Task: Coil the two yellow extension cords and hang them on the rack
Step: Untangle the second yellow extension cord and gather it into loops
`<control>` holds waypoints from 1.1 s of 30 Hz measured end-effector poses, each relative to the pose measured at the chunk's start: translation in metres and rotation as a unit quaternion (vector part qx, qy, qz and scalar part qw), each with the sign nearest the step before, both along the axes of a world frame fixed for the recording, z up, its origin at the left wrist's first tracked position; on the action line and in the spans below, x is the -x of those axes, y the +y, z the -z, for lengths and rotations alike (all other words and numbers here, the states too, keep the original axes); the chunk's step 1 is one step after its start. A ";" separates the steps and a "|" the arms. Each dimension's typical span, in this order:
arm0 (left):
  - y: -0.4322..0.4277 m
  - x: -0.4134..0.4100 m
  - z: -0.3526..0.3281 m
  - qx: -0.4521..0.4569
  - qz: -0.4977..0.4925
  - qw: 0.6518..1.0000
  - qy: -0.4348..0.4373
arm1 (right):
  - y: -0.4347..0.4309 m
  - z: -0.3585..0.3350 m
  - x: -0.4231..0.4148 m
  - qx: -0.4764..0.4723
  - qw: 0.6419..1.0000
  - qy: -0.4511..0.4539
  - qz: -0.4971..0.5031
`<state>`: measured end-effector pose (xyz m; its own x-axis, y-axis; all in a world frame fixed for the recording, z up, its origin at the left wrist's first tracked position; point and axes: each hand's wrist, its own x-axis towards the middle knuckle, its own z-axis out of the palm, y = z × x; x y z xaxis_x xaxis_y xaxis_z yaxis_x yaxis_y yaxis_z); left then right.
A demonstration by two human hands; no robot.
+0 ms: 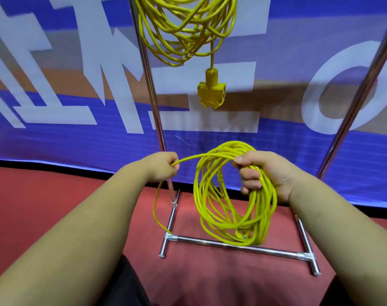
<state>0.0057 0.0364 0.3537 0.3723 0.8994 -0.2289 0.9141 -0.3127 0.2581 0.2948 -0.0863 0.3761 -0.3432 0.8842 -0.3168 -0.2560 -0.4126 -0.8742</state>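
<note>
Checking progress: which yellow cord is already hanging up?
The upper coil, with the socket block dangling below it; the other coil is held in the right hand.

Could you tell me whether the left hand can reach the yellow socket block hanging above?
Probably yes: nothing lies between the left hand and the socket block, but that hand pinches the loose cord strand and would need to release it.

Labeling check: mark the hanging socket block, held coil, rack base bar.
socket block (211,94), head view, yellow body centre.
held coil (263,208), head view, right-side strand bundle.
base bar (280,252), head view, bare right stretch.
</note>
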 end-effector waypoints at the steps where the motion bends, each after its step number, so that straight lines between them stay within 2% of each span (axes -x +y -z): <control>1: 0.000 0.009 0.013 -0.003 -0.019 1.000 0.019 | 0.001 -0.002 -0.002 -0.009 1.000 0.015 0.010; 3: -0.002 0.023 0.033 0.019 -0.039 0.997 0.072 | 0.002 -0.005 -0.006 -0.028 0.998 0.045 0.030; 6: -0.007 0.026 0.047 0.020 -0.068 0.996 0.062 | 0.001 -0.010 -0.004 -0.046 0.995 0.069 0.061; 10: -0.014 0.001 0.055 -0.024 -0.099 0.995 -0.018 | 0.007 -0.007 -0.001 -0.029 0.982 0.106 0.153; 12: -0.022 -0.016 0.048 -0.071 -0.119 0.987 -0.083 | 0.011 -0.002 -0.003 -0.006 0.972 0.125 0.197; 14: -0.029 -0.028 0.044 -0.116 -0.118 0.981 -0.102 | 0.016 0.004 -0.005 0.007 0.966 0.123 0.227; 16: -0.039 -0.034 0.042 -0.072 -0.096 0.989 -0.081 | 0.019 0.009 -0.006 0.010 0.961 0.116 0.250; 19: -0.049 -0.034 0.051 0.054 -0.039 0.998 0.011 | 0.023 0.011 -0.009 0.009 0.949 0.127 0.287; 21: -0.049 -0.032 0.061 0.064 -0.052 0.995 0.058 | 0.025 0.011 -0.012 0.009 0.939 0.147 0.312; 22: -0.044 -0.029 0.068 0.052 -0.087 0.993 0.055 | 0.026 0.012 -0.014 0.007 0.934 0.155 0.322; 23: -0.040 -0.027 0.074 0.037 -0.142 0.989 0.030 | 0.027 0.013 -0.016 0.006 0.930 0.160 0.331; 25: -0.034 -0.022 0.078 0.016 -0.281 0.958 -0.055 | 0.029 0.015 -0.019 0.006 0.924 0.159 0.348; 27: -0.030 -0.019 0.073 0.025 -0.356 0.926 -0.121 | 0.031 0.019 -0.022 0.007 0.917 0.150 0.369; 29: -0.030 -0.018 0.071 0.076 -0.383 0.898 -0.203 | 0.032 0.023 -0.025 0.013 0.911 0.139 0.389; 31: -0.032 -0.021 0.069 0.128 -0.362 0.870 -0.310 | 0.033 0.026 -0.027 0.018 0.905 0.125 0.405; 33: -0.034 -0.025 0.064 0.147 -0.287 0.875 -0.360 | 0.034 0.029 -0.029 0.022 0.904 0.113 0.413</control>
